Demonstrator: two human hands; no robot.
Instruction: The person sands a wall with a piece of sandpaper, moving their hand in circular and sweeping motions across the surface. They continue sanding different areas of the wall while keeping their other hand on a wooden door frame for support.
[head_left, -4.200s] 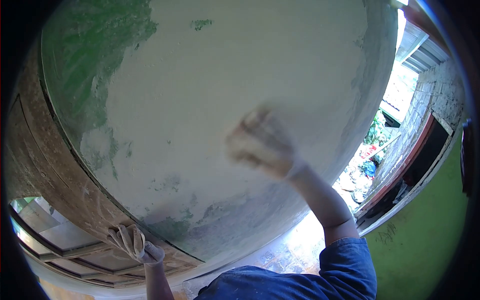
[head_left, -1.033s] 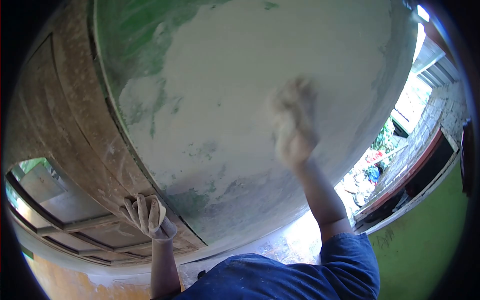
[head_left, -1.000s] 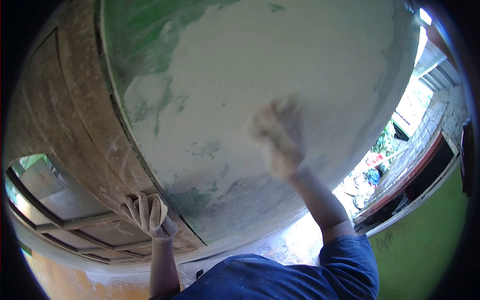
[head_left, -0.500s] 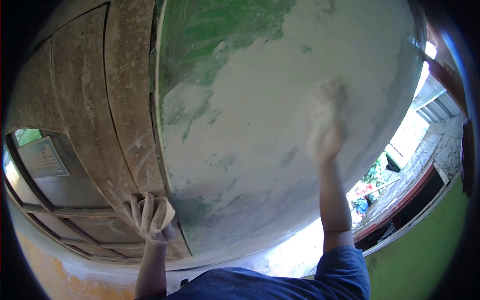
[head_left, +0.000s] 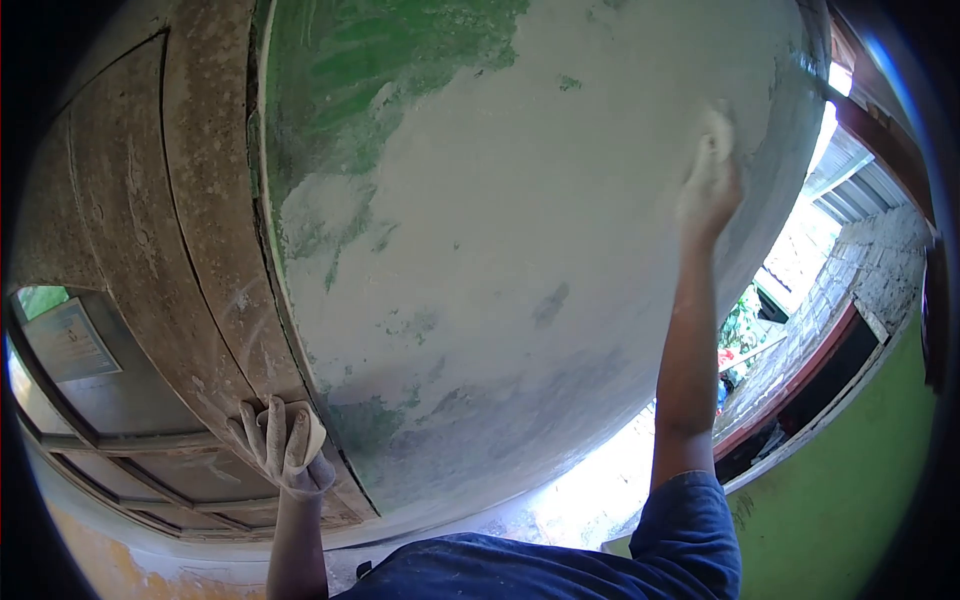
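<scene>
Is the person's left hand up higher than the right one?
No, the left hand is low by the brown wood, while the right hand is high by the pale wall.

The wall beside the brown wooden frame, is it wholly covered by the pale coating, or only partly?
Only partly: on the wall, green paint shows at upper left, and green patches lower down.

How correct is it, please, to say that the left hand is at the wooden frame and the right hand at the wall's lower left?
Not quite: the head view shows the right hand at the upper right of the wall, not its lower left. The left hand is at the wooden frame.
</scene>
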